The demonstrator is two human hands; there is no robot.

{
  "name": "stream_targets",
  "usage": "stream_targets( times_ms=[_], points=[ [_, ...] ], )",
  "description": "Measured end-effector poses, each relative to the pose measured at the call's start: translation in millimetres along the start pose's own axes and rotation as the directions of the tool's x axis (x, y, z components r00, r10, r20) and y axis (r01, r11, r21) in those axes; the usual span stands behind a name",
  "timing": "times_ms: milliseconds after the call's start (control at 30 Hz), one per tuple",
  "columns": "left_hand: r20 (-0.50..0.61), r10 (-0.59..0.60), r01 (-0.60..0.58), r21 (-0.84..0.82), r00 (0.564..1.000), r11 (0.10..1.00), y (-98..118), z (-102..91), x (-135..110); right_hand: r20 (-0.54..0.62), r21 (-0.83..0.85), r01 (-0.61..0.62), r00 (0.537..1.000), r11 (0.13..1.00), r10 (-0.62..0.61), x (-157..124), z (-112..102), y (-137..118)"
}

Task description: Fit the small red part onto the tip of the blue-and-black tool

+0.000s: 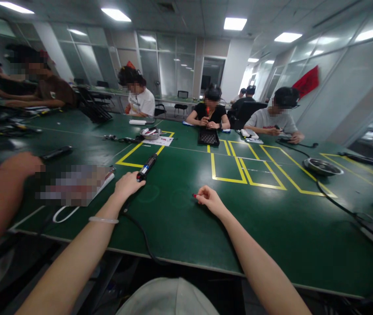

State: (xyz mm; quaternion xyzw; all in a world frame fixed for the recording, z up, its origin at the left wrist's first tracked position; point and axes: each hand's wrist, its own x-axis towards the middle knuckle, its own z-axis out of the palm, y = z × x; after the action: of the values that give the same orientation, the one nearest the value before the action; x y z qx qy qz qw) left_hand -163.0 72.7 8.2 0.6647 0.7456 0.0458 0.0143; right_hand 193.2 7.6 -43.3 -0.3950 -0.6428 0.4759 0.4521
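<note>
My left hand point(129, 187) is closed around the near end of a black stick-shaped tool point(148, 166) with a blue and white label, which looks like an electric screwdriver. The tool points away from me over the green table point(179, 236). From near my left wrist a black cable point(145, 238) runs to the table's front edge. To the right, my right hand point(210, 200) pinches a small red piece point(194, 196) between thumb and fingertips, just above the tabletop. Its exact kind is too small to tell.
Yellow tape outlines point(228, 179) mark the table. Another person's arm point(12, 188) reaches in at left beside a blurred flat packet point(74, 186). Metal bowls point(323, 166) point(151, 133), a black tray point(208, 137) and cables point(333, 199) lie around. Several people sit across.
</note>
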Motion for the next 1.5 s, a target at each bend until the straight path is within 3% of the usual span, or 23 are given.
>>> stream_targets(
  times_ms=[267,533,700,967,1200,1500],
  points=[
    [-0.054,0.139,-0.135,0.072,0.989,0.988,62,-0.8,-23,-0.032,0.023,0.006,0.999,1.000,-0.005,0,0,-1],
    [-0.024,0.314,-0.313,0.032,0.949,0.949,136,4.2,-61,-0.052,-0.240,0.115,0.990,0.964,-0.131,0,-1,1],
    [-0.004,0.417,-0.417,-0.010,0.909,0.909,165,6.1,-82,-0.030,-0.342,0.170,0.981,0.924,-0.191,-2,-1,-2],
    [-0.022,0.511,-0.511,-0.013,0.859,0.859,173,10.0,-94,0.041,-0.500,0.205,0.976,0.841,-0.213,-3,2,-2],
    [-0.019,0.500,-0.500,-0.046,0.866,0.865,171,12.9,-93,0.085,-0.478,0.245,0.969,0.844,-0.234,-3,-2,-4],
    [-0.016,0.479,-0.479,-0.072,0.878,0.875,177,11.3,-91,0.000,-0.471,0.209,0.972,0.857,-0.236,2,2,-5]
  ],
)
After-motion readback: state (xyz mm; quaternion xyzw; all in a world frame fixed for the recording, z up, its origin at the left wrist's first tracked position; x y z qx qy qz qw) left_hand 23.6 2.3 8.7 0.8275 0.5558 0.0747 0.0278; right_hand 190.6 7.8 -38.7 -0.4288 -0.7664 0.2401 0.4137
